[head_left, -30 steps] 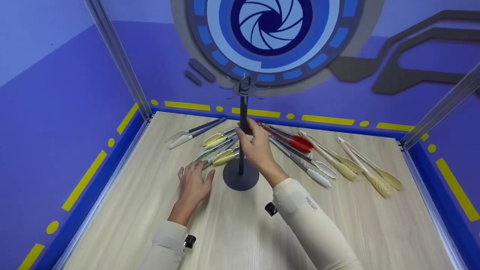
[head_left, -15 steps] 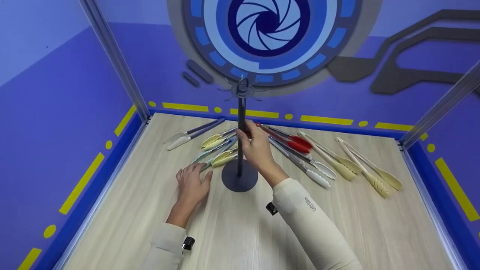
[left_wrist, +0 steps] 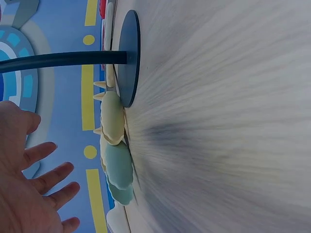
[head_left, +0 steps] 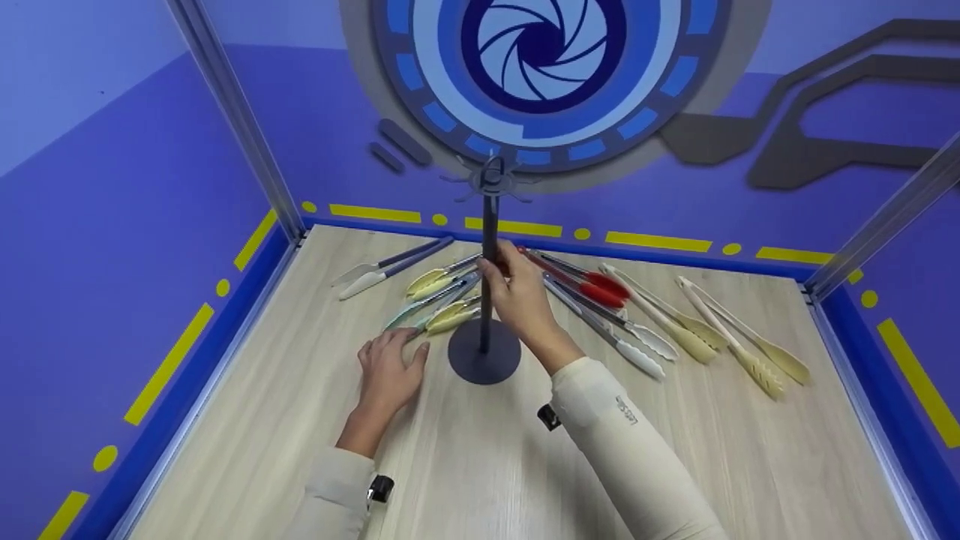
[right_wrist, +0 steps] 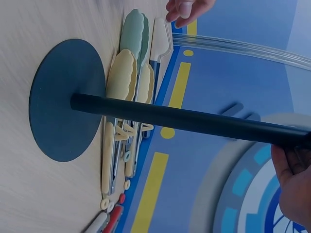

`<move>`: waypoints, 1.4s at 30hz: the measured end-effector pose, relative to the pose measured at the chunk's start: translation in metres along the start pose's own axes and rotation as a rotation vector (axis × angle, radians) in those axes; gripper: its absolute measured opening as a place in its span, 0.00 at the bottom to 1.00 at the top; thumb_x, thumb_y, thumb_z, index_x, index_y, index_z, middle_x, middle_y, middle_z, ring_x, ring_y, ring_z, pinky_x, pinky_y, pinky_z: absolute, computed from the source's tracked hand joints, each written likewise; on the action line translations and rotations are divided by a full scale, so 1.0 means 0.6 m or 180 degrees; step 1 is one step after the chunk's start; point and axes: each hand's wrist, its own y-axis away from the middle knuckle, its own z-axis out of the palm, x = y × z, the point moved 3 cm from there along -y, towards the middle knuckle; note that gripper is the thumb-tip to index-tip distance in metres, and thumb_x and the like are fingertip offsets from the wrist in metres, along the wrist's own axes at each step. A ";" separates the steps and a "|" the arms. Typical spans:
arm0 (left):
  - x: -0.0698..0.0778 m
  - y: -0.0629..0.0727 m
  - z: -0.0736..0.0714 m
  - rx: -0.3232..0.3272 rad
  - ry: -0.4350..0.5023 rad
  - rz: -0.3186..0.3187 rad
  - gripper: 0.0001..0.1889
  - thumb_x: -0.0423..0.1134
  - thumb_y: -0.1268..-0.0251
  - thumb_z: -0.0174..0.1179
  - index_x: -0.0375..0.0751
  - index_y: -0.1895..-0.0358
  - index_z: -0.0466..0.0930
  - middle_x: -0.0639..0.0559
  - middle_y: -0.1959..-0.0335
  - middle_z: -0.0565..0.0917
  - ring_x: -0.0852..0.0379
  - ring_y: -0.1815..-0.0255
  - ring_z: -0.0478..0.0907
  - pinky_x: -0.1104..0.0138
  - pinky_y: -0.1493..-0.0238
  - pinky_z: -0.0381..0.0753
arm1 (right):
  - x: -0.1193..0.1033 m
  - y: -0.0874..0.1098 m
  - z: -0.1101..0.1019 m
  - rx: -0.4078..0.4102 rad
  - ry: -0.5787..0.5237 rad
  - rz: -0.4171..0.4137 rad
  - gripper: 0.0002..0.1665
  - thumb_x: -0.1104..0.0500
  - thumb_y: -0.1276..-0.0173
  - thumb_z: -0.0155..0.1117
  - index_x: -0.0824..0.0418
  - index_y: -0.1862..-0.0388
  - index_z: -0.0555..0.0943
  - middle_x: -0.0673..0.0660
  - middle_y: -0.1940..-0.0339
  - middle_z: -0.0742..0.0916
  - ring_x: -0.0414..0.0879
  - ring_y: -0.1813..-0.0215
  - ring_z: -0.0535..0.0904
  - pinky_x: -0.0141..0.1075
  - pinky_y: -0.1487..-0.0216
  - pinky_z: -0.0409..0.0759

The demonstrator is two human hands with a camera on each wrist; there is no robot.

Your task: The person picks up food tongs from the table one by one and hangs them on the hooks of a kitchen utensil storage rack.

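Note:
A dark stand point(head_left: 489, 225) with a round base and a ring of hooks at its top stands upright mid-table. My right hand point(head_left: 521, 292) grips its pole, thumb in front; in the right wrist view, this hand point(right_wrist: 294, 189) is high on the pole point(right_wrist: 184, 119). Left of the base, my left hand point(head_left: 390, 371) holds nothing. Its fingers look spread in the left wrist view, beside the green tongs point(left_wrist: 119, 165). Pale yellow tongs point(head_left: 454, 316) lie between that hand and the pole, with another yellow-tipped pair point(head_left: 426, 285) behind them.
White-tipped tongs with dark handles point(head_left: 390, 268) lie at the back left. Right of the stand are red tongs point(head_left: 604, 289), white-tipped grey tongs point(head_left: 637, 358) and two cream pairs point(head_left: 694, 345). Blue printed walls point(head_left: 337, 135) and metal posts point(head_left: 240, 120) enclose the table.

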 end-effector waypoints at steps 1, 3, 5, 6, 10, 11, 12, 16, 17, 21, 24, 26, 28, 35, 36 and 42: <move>-0.001 0.001 0.000 -0.0002 -0.0003 -0.0002 0.19 0.45 0.25 0.65 0.41 0.38 0.86 0.42 0.37 0.86 0.34 0.30 0.77 0.37 0.20 0.55 | 0.001 0.001 -0.003 0.0010 -0.0003 0.0002 0.09 0.58 0.18 0.62 0.59 0.44 0.82 0.59 0.58 0.90 0.52 0.55 0.89 0.45 0.52 0.88; -0.004 0.003 0.002 -0.0025 -0.0022 -0.0006 0.19 0.45 0.25 0.65 0.41 0.38 0.85 0.42 0.37 0.86 0.34 0.30 0.77 0.37 0.20 0.55 | 0.003 0.004 -0.009 0.0040 -0.0012 -0.0002 0.09 0.58 0.18 0.63 0.59 0.45 0.82 0.59 0.58 0.90 0.53 0.56 0.89 0.45 0.53 0.88; -0.008 0.005 0.003 -0.0059 -0.0051 -0.0018 0.19 0.46 0.24 0.64 0.41 0.37 0.85 0.41 0.37 0.85 0.34 0.30 0.77 0.37 0.20 0.55 | 0.005 0.007 -0.017 0.0074 -0.0025 -0.0010 0.10 0.58 0.18 0.64 0.59 0.44 0.82 0.59 0.59 0.90 0.54 0.56 0.89 0.45 0.53 0.88; -0.010 0.007 0.004 -0.0073 -0.0066 -0.0021 0.20 0.46 0.24 0.64 0.41 0.37 0.85 0.41 0.37 0.85 0.34 0.29 0.77 0.37 0.20 0.55 | 0.007 0.008 -0.022 0.0088 -0.0019 -0.0014 0.10 0.58 0.19 0.64 0.59 0.44 0.82 0.59 0.59 0.90 0.54 0.56 0.89 0.45 0.52 0.88; -0.015 0.011 0.005 -0.0118 -0.0106 -0.0036 0.21 0.47 0.23 0.63 0.39 0.35 0.84 0.39 0.37 0.85 0.34 0.28 0.76 0.35 0.19 0.54 | 0.015 0.011 -0.040 0.0141 0.0015 0.0039 0.10 0.57 0.18 0.64 0.59 0.44 0.82 0.58 0.59 0.90 0.52 0.56 0.88 0.46 0.51 0.89; -0.017 0.012 0.005 -0.0127 -0.0112 -0.0043 0.21 0.47 0.23 0.63 0.39 0.35 0.83 0.39 0.37 0.84 0.34 0.28 0.76 0.35 0.19 0.53 | 0.017 0.012 -0.045 0.0152 0.0009 0.0059 0.10 0.57 0.19 0.64 0.59 0.44 0.82 0.58 0.59 0.90 0.51 0.56 0.88 0.46 0.51 0.89; -0.018 0.013 0.005 -0.0129 -0.0119 -0.0045 0.21 0.46 0.23 0.63 0.38 0.35 0.83 0.39 0.37 0.84 0.34 0.27 0.76 0.34 0.19 0.53 | 0.019 0.013 -0.050 0.0169 0.0026 0.0084 0.10 0.57 0.19 0.64 0.59 0.44 0.82 0.58 0.59 0.90 0.49 0.56 0.88 0.47 0.50 0.89; -0.020 0.015 0.006 -0.0160 -0.0110 -0.0076 0.21 0.46 0.23 0.63 0.38 0.35 0.83 0.39 0.36 0.84 0.34 0.27 0.75 0.34 0.19 0.52 | 0.027 0.018 -0.073 0.0234 0.0025 0.0158 0.11 0.57 0.19 0.65 0.58 0.43 0.83 0.57 0.58 0.91 0.49 0.56 0.88 0.48 0.49 0.88; -0.020 0.014 0.006 -0.0165 -0.0116 -0.0075 0.21 0.47 0.23 0.64 0.39 0.35 0.83 0.39 0.36 0.84 0.34 0.27 0.75 0.34 0.18 0.52 | 0.029 0.020 -0.080 0.0257 0.0029 0.0159 0.11 0.57 0.19 0.65 0.58 0.43 0.83 0.58 0.57 0.91 0.49 0.56 0.88 0.49 0.48 0.88; -0.021 0.015 0.007 -0.0188 -0.0171 -0.0066 0.21 0.47 0.23 0.64 0.39 0.35 0.83 0.38 0.36 0.84 0.33 0.27 0.75 0.34 0.19 0.53 | 0.038 0.028 -0.109 0.0366 0.0064 0.0174 0.12 0.57 0.19 0.65 0.61 0.43 0.83 0.59 0.56 0.92 0.53 0.55 0.89 0.46 0.50 0.88; -0.025 0.017 0.009 -0.0184 -0.0219 -0.0050 0.20 0.46 0.24 0.64 0.39 0.37 0.84 0.38 0.37 0.85 0.33 0.28 0.76 0.33 0.20 0.54 | 0.046 0.036 -0.129 0.0462 0.0129 0.0170 0.13 0.58 0.20 0.66 0.62 0.42 0.83 0.61 0.56 0.92 0.54 0.57 0.88 0.38 0.54 0.87; -0.027 0.018 0.009 -0.0183 -0.0246 -0.0061 0.20 0.46 0.23 0.63 0.39 0.37 0.84 0.38 0.37 0.85 0.33 0.29 0.77 0.32 0.20 0.55 | 0.050 0.043 -0.141 0.0519 0.0194 0.0185 0.13 0.57 0.20 0.66 0.62 0.42 0.83 0.60 0.58 0.91 0.53 0.58 0.87 0.32 0.56 0.84; -0.028 0.020 0.010 -0.0191 -0.0259 -0.0091 0.20 0.47 0.23 0.63 0.39 0.37 0.84 0.38 0.36 0.85 0.33 0.29 0.77 0.33 0.20 0.55 | 0.053 0.049 -0.152 0.0554 0.0255 0.0195 0.13 0.57 0.20 0.67 0.62 0.43 0.83 0.60 0.58 0.91 0.51 0.59 0.85 0.28 0.58 0.80; -0.024 0.024 0.010 -0.0317 -0.0173 -0.0212 0.22 0.47 0.21 0.61 0.39 0.33 0.81 0.38 0.33 0.83 0.35 0.26 0.75 0.35 0.19 0.53 | 0.060 0.061 -0.171 0.0543 0.0178 0.0332 0.11 0.58 0.20 0.66 0.62 0.45 0.83 0.61 0.58 0.90 0.50 0.58 0.85 0.24 0.56 0.79; -0.022 0.025 0.010 -0.0337 -0.0142 -0.0226 0.22 0.47 0.21 0.61 0.39 0.32 0.81 0.38 0.33 0.83 0.34 0.26 0.75 0.35 0.19 0.53 | 0.061 0.061 -0.172 0.0543 0.0164 0.0335 0.11 0.58 0.20 0.65 0.62 0.44 0.83 0.62 0.58 0.90 0.51 0.58 0.85 0.24 0.56 0.78; -0.015 0.028 0.010 -0.0362 -0.0090 -0.0252 0.23 0.47 0.21 0.61 0.39 0.32 0.80 0.38 0.31 0.82 0.34 0.24 0.73 0.36 0.18 0.52 | 0.059 0.063 -0.171 0.0574 0.0095 0.0342 0.12 0.58 0.20 0.66 0.62 0.44 0.83 0.64 0.56 0.91 0.56 0.56 0.86 0.22 0.56 0.77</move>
